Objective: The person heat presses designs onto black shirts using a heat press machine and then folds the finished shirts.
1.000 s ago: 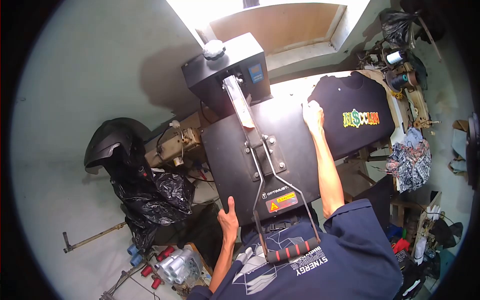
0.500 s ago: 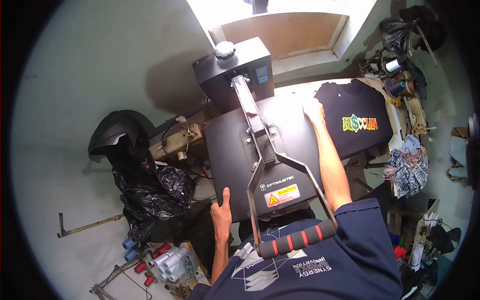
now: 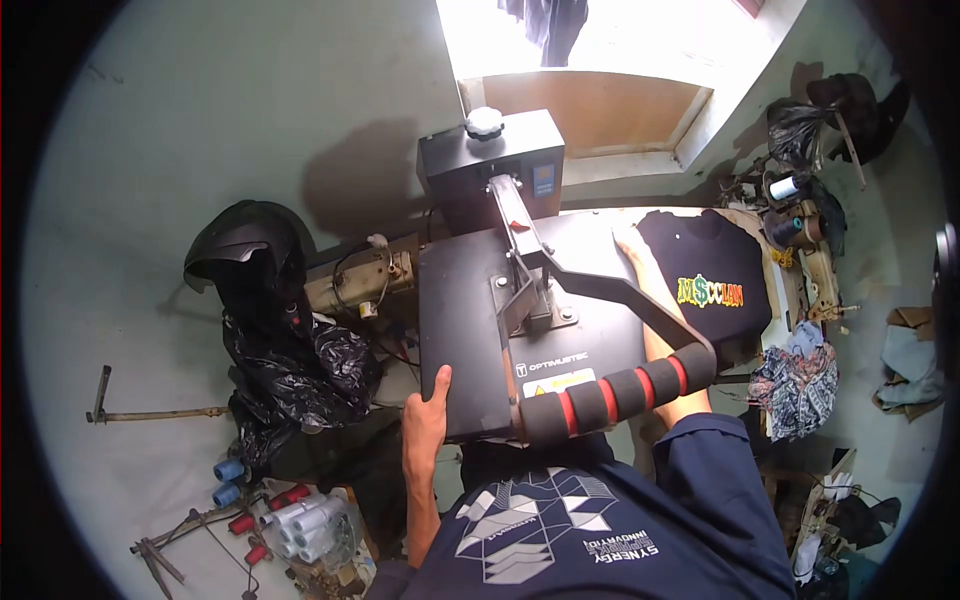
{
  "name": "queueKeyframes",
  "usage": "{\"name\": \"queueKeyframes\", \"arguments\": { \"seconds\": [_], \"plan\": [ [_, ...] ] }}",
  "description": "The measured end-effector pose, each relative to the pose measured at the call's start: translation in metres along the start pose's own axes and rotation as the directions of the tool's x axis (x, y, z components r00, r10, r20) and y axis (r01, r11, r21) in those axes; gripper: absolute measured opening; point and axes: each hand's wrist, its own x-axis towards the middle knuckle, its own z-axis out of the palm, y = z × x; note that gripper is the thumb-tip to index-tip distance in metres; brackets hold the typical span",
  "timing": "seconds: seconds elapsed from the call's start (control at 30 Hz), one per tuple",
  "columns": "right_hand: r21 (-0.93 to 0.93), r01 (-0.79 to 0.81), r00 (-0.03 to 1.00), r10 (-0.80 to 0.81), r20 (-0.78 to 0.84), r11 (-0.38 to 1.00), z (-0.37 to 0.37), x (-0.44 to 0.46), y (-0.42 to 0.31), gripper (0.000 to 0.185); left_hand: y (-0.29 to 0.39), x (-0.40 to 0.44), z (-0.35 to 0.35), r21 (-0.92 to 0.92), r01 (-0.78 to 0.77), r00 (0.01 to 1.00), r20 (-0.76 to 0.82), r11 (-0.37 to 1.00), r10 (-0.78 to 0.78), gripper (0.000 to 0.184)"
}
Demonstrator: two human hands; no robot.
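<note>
A black heat press (image 3: pixel 470 330) with an "Optimustec" label stands in front of me. Its flat upper plate fills the middle of the view. The foam-covered handle (image 3: pixel 620 392), black with red rings, rises toward me with no hand on it. My left hand (image 3: pixel 425 425) grips the plate's near left edge, thumb on top and fingers hidden below. Reaching under the handle, my right hand (image 3: pixel 632 243) holds the far right edge, its fingers partly lost in glare. Beside that hand lies a black T-shirt (image 3: pixel 700 260) with a colourful printed lettering.
Left of the press are a sewing machine (image 3: pixel 360 283), a black helmet (image 3: pixel 250 245) and a black plastic bag (image 3: pixel 345 370). Thread cones (image 3: pixel 300 525) sit at lower left. Another machine with thread spools (image 3: pixel 790 230) and a bunched patterned cloth (image 3: pixel 795 390) are at right.
The press handle has swung up, closer to my head, and now covers part of the caution label and my right forearm. Both hands stay at the plate's edges. My view has shifted slightly.
</note>
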Motion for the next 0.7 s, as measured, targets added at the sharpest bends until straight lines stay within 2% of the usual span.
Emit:
{"name": "queueKeyframes", "arguments": {
  "seconds": [0.07,0.17,0.23,0.4,0.5,0.57,0.7],
  "plan": [
    [0.005,0.010,1.000,-0.010,0.013,1.000,0.004,0.006,0.000,0.061,-0.008,0.002,0.002,0.011,-0.008,1.000,0.022,1.000,0.008,0.104],
    [0.026,-0.009,1.000,0.009,-0.024,1.000,-0.007,0.018,0.016,0.061,0.005,-0.002,-0.004,-0.008,-0.053,0.998,-0.037,0.999,0.053,0.102],
    [0.046,-0.033,0.998,0.035,-0.060,0.998,-0.019,0.024,0.029,0.061,0.014,-0.002,-0.009,-0.071,-0.004,1.000,-0.001,0.997,0.004,0.100],
    [0.079,-0.117,0.984,0.126,-0.124,0.990,-0.047,0.026,0.055,0.062,0.004,0.012,-0.008,-0.080,-0.020,1.000,0.022,0.997,0.022,0.098],
    [0.101,-0.200,0.964,0.214,-0.157,0.975,-0.065,0.012,0.079,0.062,0.003,0.014,-0.008,-0.045,-0.172,0.985,-0.005,0.984,0.172,0.093],
    [0.116,-0.263,0.944,0.280,-0.175,0.958,-0.074,0.001,0.095,0.062,0.036,-0.001,-0.026,-0.082,0.037,0.997,0.073,0.996,-0.031,0.087],
    [0.149,-0.369,0.895,0.393,-0.208,0.918,-0.089,-0.024,0.125,0.063,0.053,-0.002,-0.037,0.016,0.090,0.991,0.097,0.996,-0.091,0.082]
  ]
}}
